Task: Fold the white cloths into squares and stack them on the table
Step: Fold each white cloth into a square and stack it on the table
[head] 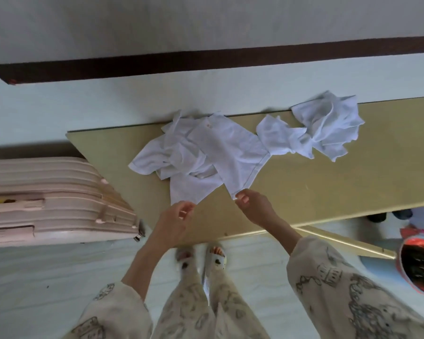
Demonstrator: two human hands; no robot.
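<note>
R hand (251, 204) pinches corner of flat white cloth (233, 152) on worktop (328, 182). L hand (175, 221) curled at another cloth (191, 189) edge; grip unclear. No legible text.

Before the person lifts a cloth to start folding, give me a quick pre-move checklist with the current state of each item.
1. Right hand pinches near corner of the flat cloth: ok.
2. Left hand grips a cloth: not ok, only near the edge.
3. Cloth free of the heap: not ok, overlapping.
4. Bare table for folding: ok.
5. Crumpled cloths fully on table: not ok, overhanging far edge.
6. Folded stack started: not ok.
</note>
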